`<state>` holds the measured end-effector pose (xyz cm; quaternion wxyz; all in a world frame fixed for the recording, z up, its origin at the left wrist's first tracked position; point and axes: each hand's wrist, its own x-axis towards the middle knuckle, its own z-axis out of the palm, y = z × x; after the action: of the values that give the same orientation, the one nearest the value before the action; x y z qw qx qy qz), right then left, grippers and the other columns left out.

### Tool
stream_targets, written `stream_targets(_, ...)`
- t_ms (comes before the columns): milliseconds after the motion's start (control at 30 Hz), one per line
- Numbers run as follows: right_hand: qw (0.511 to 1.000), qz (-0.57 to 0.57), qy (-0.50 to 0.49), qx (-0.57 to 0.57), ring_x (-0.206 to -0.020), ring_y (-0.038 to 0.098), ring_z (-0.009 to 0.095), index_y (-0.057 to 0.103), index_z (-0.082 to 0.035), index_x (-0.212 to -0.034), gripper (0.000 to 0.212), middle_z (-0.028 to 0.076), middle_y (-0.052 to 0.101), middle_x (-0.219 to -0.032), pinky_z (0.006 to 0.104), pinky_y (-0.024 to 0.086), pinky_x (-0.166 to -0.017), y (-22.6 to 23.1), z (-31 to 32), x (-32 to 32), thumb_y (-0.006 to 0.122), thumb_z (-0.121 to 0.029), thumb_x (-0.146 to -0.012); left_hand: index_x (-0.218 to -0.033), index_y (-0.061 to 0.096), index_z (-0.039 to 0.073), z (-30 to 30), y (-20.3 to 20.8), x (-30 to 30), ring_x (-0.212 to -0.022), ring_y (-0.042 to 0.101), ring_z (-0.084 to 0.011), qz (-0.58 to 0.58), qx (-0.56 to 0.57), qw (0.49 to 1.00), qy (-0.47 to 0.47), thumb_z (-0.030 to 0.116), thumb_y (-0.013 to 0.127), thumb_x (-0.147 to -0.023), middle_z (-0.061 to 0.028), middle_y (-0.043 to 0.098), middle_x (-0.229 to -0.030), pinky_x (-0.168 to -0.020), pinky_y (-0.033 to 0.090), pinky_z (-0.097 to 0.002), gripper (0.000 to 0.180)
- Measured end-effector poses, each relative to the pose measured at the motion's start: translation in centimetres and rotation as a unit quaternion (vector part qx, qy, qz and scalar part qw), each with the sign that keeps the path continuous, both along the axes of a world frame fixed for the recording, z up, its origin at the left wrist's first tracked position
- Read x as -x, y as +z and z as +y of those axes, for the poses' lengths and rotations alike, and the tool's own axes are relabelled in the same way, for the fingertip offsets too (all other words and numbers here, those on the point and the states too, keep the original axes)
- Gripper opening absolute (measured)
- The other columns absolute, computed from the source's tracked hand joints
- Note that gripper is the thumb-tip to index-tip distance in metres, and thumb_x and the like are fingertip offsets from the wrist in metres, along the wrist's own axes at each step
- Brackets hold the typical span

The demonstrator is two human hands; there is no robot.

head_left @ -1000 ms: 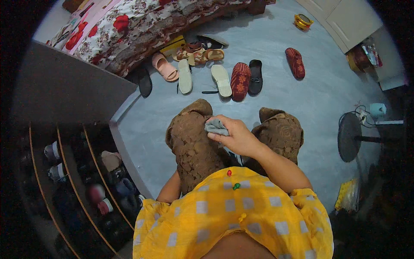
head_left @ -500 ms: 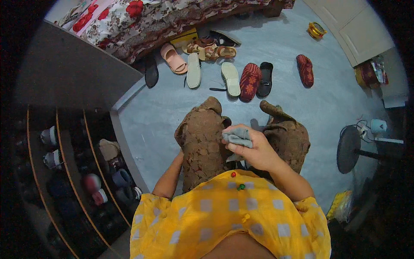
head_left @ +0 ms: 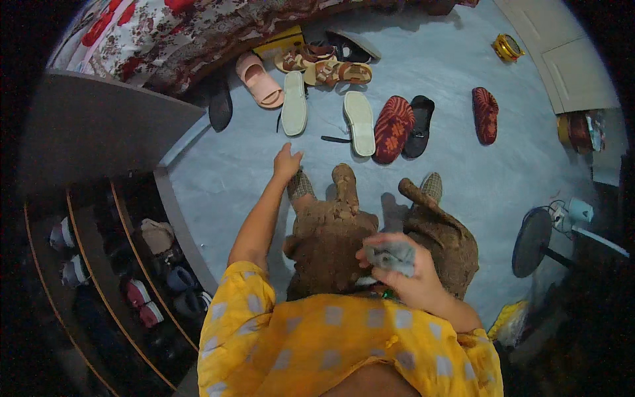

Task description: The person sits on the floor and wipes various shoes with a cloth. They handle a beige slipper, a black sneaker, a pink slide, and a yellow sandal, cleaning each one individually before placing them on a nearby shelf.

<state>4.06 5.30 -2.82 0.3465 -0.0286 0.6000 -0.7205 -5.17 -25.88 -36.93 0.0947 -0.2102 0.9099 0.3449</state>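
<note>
The left hand [head_left: 288, 164] is stretched out, fingers partly spread, with nothing visible in its grasp. Just beyond its fingertips lies an upturned cream-soled shoe [head_left: 295, 111]. Farther from this hand, ahead and slightly left, is a pink slide sandal [head_left: 262, 86]; ahead and to its right are brown strappy sandals [head_left: 338, 73]. Also to its right, a second upturned shoe [head_left: 360, 122] shows its cream sole, then come a red patterned slipper [head_left: 393, 129] and a black shoe [head_left: 418, 129] beside it. The right hand [head_left: 418, 281], nearer the body, is curled closed around a bunched grey cloth [head_left: 391, 257], above brown patterned trousers [head_left: 331, 245].
</note>
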Motion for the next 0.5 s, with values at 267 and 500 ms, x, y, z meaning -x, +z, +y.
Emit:
stream_targets(267, 0.998, -0.028, 0.045, 0.026, -0.104, 0.059, 0.026, 0.048, -0.002, -0.119, 0.045, 0.018, 0.060, -0.110, 0.0387, 0.048, -0.088, -0.4, 0.0, 2.6, 0.059, 0.011, -0.077, -0.142, 0.021, 0.007, 0.4, -2.2, 8.0, -0.125, 0.034, -0.0474, -0.012, 0.074, 0.996, 0.053, 0.036, 0.073, -0.073, -0.0339, 0.028, -0.138, -0.097, 0.039, -0.0489, 0.091)
stream_targets(500, 0.993, -0.117, 0.010, 0.015, -0.101, 0.061, 0.019, 0.047, 0.003, -0.121, 0.044, 0.013, 0.062, -0.112, 0.0324, 0.047, -0.089, -0.8, 0.0, 3.8, 0.063, -0.002, -0.080, -0.146, 0.014, 0.020, 0.5, -3.2, 11.3, -0.125, 0.033, -0.0492, -0.096, 0.160, 0.982, 0.040, 0.041, 0.077, -0.068, -0.0327, 0.018, -0.143, -0.097, 0.039, -0.0505, 0.103)
